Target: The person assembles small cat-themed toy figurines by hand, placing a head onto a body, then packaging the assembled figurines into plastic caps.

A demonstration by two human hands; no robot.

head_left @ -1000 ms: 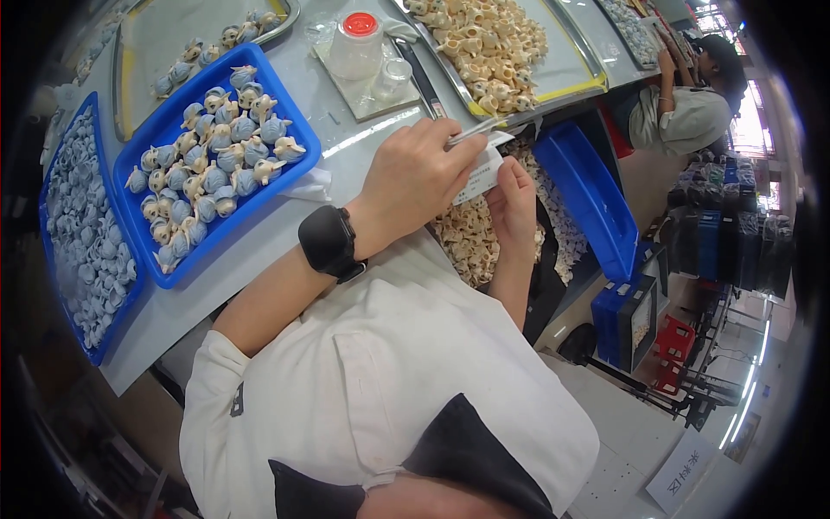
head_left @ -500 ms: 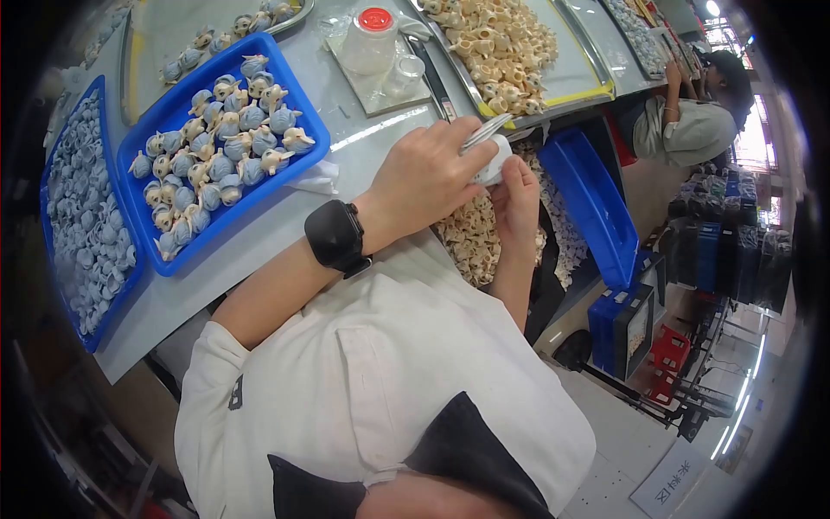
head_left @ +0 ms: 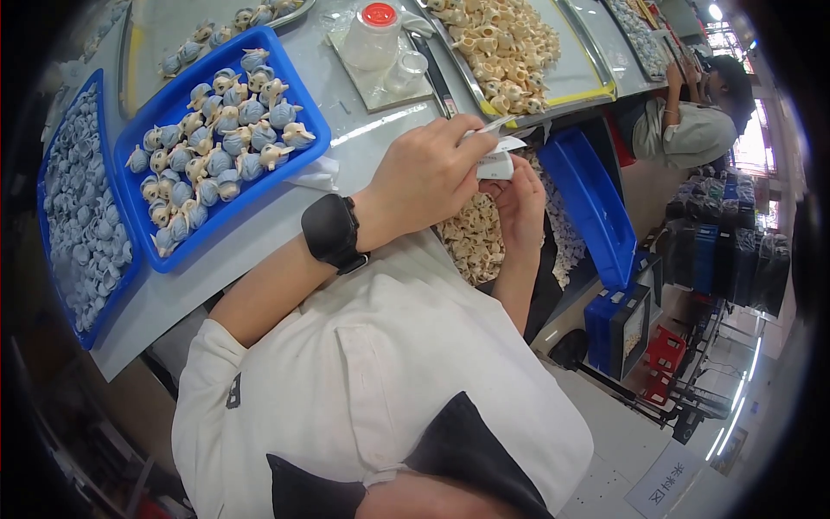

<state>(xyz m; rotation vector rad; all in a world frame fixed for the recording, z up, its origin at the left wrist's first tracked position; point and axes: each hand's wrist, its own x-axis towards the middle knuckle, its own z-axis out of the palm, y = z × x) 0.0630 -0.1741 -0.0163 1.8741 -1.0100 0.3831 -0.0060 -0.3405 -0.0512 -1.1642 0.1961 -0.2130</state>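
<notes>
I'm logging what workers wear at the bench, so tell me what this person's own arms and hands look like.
Both hands are bare, no gloves or rings visible. The left hand has a black smartwatch on a black band at the wrist. A white short sleeve covers the left upper arm; the forearms are uncovered. The right hand shows nothing worn.

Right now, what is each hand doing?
Left hand: closed on a thin tool.
Right hand: fingers curled around a small white piece.
</notes>
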